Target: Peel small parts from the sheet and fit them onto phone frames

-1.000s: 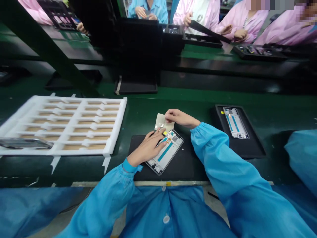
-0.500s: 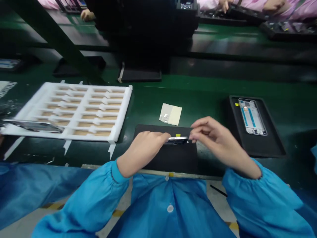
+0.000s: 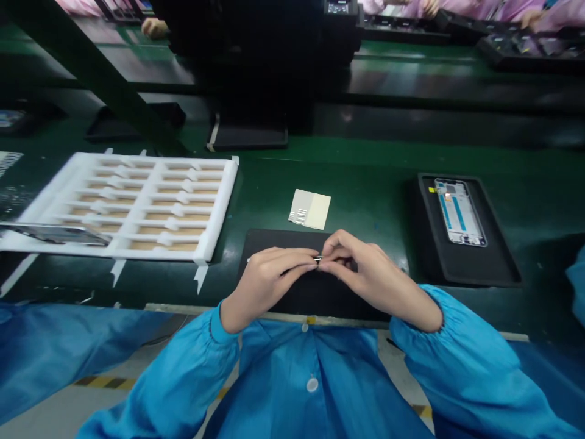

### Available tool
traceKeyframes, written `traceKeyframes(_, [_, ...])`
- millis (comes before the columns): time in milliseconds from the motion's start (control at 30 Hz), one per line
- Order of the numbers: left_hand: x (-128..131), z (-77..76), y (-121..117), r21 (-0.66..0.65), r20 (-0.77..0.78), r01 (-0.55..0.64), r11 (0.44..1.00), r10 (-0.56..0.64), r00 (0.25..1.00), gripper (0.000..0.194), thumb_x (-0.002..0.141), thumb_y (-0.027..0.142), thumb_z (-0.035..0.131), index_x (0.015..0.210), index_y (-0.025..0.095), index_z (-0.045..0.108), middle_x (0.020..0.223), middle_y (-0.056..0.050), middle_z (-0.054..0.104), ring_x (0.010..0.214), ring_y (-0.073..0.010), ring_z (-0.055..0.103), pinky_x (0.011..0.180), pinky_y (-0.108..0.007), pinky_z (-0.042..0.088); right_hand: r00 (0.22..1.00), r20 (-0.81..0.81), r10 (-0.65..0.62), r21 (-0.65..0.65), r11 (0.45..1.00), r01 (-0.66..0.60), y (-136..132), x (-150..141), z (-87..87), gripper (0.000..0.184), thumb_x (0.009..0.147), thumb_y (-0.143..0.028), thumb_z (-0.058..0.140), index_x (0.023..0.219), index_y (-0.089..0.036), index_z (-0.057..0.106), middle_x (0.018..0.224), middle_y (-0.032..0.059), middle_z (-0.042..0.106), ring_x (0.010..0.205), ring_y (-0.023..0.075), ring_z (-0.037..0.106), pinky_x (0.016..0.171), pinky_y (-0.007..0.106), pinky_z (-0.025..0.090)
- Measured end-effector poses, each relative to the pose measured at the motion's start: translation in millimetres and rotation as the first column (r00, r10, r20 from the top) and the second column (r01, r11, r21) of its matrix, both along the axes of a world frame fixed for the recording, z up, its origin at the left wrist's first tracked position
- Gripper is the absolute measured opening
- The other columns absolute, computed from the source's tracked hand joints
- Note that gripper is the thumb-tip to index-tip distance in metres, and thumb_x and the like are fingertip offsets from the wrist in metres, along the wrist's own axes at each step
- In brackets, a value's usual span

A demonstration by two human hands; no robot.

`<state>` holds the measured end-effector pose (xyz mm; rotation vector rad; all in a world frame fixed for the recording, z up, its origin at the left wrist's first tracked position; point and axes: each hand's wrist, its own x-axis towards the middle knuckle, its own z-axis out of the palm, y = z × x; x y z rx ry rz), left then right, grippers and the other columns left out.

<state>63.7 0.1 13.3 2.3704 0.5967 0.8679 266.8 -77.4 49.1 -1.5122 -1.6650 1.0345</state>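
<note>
My left hand (image 3: 275, 270) is closed over a thin phone (image 3: 319, 258), held edge-on above a black mat (image 3: 292, 301). Most of the phone is behind my fingers; a short silvery edge shows between the hands. My right hand (image 3: 355, 263) is pinched at that edge, its fingertips almost meeting those of the left. A grey and cream card (image 3: 311, 209) with small white strips lies just beyond the mat.
To the right, a black tray (image 3: 475, 268) holds a phone frame (image 3: 460, 213) with blue strips. On the left stands a white slotted foam tray (image 3: 223, 207), with another phone (image 3: 57, 233) over its near corner. A co-worker's blue sleeve (image 3: 68, 347) is close by.
My right hand has moved left from beside the phone's end to my left hand and pinches there. Less of the phone shows now. The view has shifted slightly.
</note>
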Motion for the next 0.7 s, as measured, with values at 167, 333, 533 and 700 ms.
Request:
traceKeyframes(167, [3, -7.7, -5, 0.096, -0.003, -0.094, 0.991, 0.095, 0.995, 0.010, 0.093, 0.019, 0.062, 0.099, 0.019, 0.069, 0.105, -0.003, 0.076, 0.092, -0.0162, 0.073, 0.081, -0.028, 0.058, 0.970, 0.104, -0.219, 0.188, 0.962, 0.197, -13, 6, -21.3, 0.008, 0.091, -0.024, 0.066, 0.099, -0.026, 0.063, 0.097, 0.0016, 0.070, 0.073, 0.0160, 0.062, 0.064, 0.029, 0.048])
traceKeyframes(333, [4, -6.6, -6, 0.099, -0.055, -0.130, 0.987, 0.136, 0.989, 0.010, 0.094, 0.021, 0.061, 0.099, 0.020, 0.069, 0.104, -0.001, 0.076, 0.090, -0.0158, 0.073, 0.080, -0.028, 0.057, 0.983, 0.051, -0.177, 0.320, 0.935, 0.152, -17, 4, -38.3, 0.009, 0.093, -0.014, 0.060, 0.095, -0.023, 0.063, 0.098, 0.0017, 0.069, 0.089, 0.0166, 0.064, 0.079, 0.029, 0.052])
traceKeyframes(533, [2, -4.8, -3, 0.094, -0.092, -0.075, 0.993, 0.083, 0.992, 0.012, 0.095, 0.024, 0.059, 0.100, 0.022, 0.069, 0.105, 0.000, 0.076, 0.091, -0.0170, 0.073, 0.080, -0.030, 0.057, 0.967, 0.208, -0.145, 0.511, 0.860, 0.019, -16, 0, -47.9, 0.029, 0.099, -0.010, 0.045, 0.114, -0.022, 0.066, 0.105, 0.0079, 0.066, 0.095, 0.0181, 0.063, 0.081, 0.034, 0.053])
traceKeyframes(700, [0, -6.7, 2, 0.177, -0.023, -0.071, 0.982, 0.076, 0.997, 0.015, 0.095, 0.027, 0.058, 0.105, 0.025, 0.069, 0.101, 0.000, 0.076, 0.084, -0.0208, 0.073, 0.079, -0.035, 0.057, 0.925, 0.349, -0.151, 0.549, 0.833, -0.071, -12, 0, -55.8, 0.034, 0.098, -0.008, 0.041, 0.113, -0.020, 0.068, 0.104, 0.0075, 0.067, 0.096, 0.0156, 0.063, 0.082, 0.030, 0.053])
